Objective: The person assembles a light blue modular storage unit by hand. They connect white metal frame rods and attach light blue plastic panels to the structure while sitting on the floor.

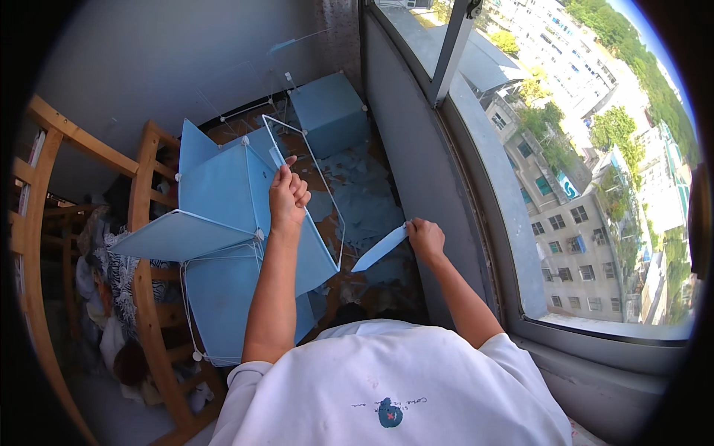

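Note:
My right hand (426,239) pinches one end of a long, pointed shard of pale blue plastic sheet (381,250), which slants down to the left. My left hand (288,197) is closed at the side of a white wire frame (324,181), around a narrow blue plastic strip (276,156) along its edge. Its palm side is hidden. The frame belongs to a partly dismantled cube rack with blue plastic panels (216,182) and white round connectors (259,234). Broken blue plastic pieces (361,193) litter the floor below both hands.
A blue cube section (327,111) stands in the far corner, with bare wire frames (223,117) beside it. To the left is a wooden bunk or ladder frame (141,215) with piled cloth (97,275) behind. A window with a metal frame (491,215) runs along the right wall.

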Action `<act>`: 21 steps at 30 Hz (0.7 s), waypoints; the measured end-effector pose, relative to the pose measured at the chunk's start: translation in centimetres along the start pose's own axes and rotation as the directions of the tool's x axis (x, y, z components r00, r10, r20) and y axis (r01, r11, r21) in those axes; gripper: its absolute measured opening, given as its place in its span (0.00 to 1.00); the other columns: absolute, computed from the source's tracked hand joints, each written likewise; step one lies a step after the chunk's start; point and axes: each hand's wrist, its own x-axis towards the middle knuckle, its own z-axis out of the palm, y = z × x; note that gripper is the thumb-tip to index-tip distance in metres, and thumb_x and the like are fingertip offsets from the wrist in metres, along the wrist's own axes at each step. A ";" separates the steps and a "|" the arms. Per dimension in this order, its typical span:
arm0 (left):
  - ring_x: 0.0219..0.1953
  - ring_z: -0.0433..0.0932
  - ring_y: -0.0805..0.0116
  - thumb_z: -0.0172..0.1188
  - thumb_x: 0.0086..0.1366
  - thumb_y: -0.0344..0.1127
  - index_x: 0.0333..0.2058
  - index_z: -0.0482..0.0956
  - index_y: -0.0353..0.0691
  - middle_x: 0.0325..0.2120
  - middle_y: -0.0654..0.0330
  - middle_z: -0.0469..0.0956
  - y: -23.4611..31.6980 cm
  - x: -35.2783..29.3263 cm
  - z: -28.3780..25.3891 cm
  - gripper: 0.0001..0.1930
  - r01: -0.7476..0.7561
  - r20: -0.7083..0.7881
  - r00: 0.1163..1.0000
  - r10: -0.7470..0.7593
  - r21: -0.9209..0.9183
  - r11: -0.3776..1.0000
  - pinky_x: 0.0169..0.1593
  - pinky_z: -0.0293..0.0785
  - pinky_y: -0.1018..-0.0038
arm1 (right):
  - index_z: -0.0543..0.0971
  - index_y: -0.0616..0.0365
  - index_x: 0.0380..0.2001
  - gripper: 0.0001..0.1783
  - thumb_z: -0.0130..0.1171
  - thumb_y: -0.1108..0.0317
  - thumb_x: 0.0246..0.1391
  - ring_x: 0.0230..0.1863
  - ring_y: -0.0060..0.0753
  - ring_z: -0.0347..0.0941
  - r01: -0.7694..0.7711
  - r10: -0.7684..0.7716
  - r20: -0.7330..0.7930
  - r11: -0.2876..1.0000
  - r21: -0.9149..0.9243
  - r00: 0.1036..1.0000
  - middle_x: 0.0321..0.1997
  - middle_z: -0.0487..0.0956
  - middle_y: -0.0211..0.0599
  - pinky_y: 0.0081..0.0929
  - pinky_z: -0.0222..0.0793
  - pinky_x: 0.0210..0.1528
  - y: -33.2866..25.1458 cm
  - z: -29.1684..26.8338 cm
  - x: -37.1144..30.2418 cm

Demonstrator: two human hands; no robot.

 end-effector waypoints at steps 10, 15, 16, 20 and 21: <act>0.11 0.45 0.81 0.43 0.66 0.44 0.44 0.69 0.43 0.11 0.70 0.50 0.6 -2.1 1.6 0.15 0.207 0.346 0.929 -0.133 -0.188 0.960 0.13 0.41 0.83 | 0.67 0.58 0.51 0.21 0.49 0.61 0.55 0.43 0.39 0.73 0.166 -0.334 0.230 0.826 0.539 0.914 0.42 0.76 0.42 0.34 0.67 0.44 -5.2 0.3 -1.6; 0.11 0.44 0.81 0.44 0.66 0.43 0.45 0.69 0.42 0.11 0.70 0.50 -0.7 -2.8 2.2 0.15 0.349 0.430 0.884 -0.183 -0.349 0.870 0.12 0.41 0.84 | 0.62 0.59 0.56 0.24 0.44 0.59 0.59 0.54 0.29 0.63 -0.367 -0.616 0.434 0.241 0.898 0.657 0.52 0.69 0.34 0.31 0.57 0.56 -12.6 -1.3 -2.1; 0.11 0.44 0.81 0.44 0.66 0.43 0.45 0.69 0.41 0.11 0.70 0.50 -0.9 -2.9 2.3 0.15 0.370 0.445 0.876 -0.185 -0.377 0.849 0.12 0.41 0.84 | 0.60 0.60 0.57 0.25 0.45 0.59 0.59 0.54 0.30 0.62 -0.512 -0.619 0.472 0.128 0.849 0.627 0.52 0.69 0.34 0.31 0.55 0.57 -12.6 -0.2 -2.4; 0.11 0.46 0.82 0.46 0.65 0.43 0.48 0.66 0.39 0.11 0.70 0.51 -0.8 -3.2 1.3 0.17 0.385 0.473 0.865 -0.164 -0.420 0.822 0.13 0.43 0.85 | 0.58 0.61 0.58 0.27 0.46 0.60 0.59 0.55 0.31 0.62 -0.655 -0.651 0.481 -0.033 0.755 0.587 0.54 0.67 0.36 0.32 0.53 0.59 -13.0 1.5 -3.4; 0.11 0.46 0.82 0.45 0.65 0.44 0.49 0.65 0.39 0.11 0.70 0.51 -0.7 -3.4 1.3 0.18 0.389 0.484 0.858 -0.169 -0.399 0.831 0.13 0.43 0.85 | 0.60 0.61 0.57 0.27 0.46 0.59 0.58 0.54 0.31 0.63 -0.637 -0.648 0.480 -0.009 0.771 0.591 0.53 0.68 0.37 0.32 0.55 0.57 -13.1 1.6 -3.4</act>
